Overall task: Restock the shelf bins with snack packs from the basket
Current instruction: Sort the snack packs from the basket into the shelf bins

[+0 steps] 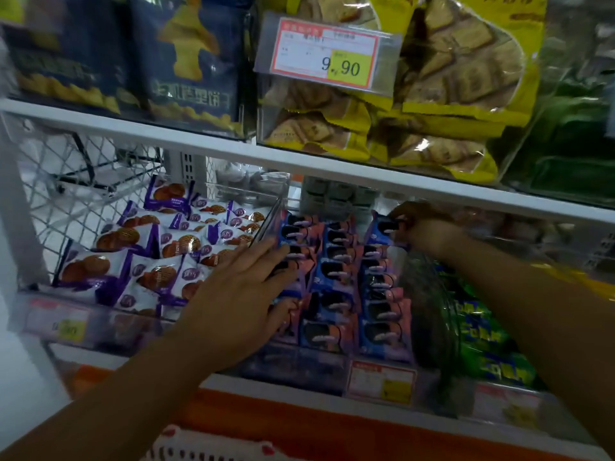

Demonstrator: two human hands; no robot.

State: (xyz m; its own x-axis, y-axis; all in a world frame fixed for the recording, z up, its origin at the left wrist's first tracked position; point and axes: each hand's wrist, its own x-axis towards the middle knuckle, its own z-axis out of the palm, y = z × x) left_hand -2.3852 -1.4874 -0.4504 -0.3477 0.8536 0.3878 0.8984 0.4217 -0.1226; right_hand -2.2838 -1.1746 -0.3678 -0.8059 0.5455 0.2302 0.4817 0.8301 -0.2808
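A clear shelf bin [271, 214] in the middle of the lower shelf holds three rows of blue-and-pink sandwich-cookie packs [336, 277]. My left hand [243, 294] lies flat with straight fingers on the left row of those packs. At the back of the right row, my right hand [422, 227] pinches one blue cookie pack [379, 229], holding it upright. A bit of the white and pink basket [206, 447] shows at the bottom edge.
Left of the cookie bin lies a bin of purple-and-white biscuit packs [149, 254] by a white wire mesh side [66, 201]. Green packs [482, 331] fill the bin on the right. The upper shelf [299, 161] overhangs closely, with yellow cracker bags [416, 94] and a price tag [326, 53].
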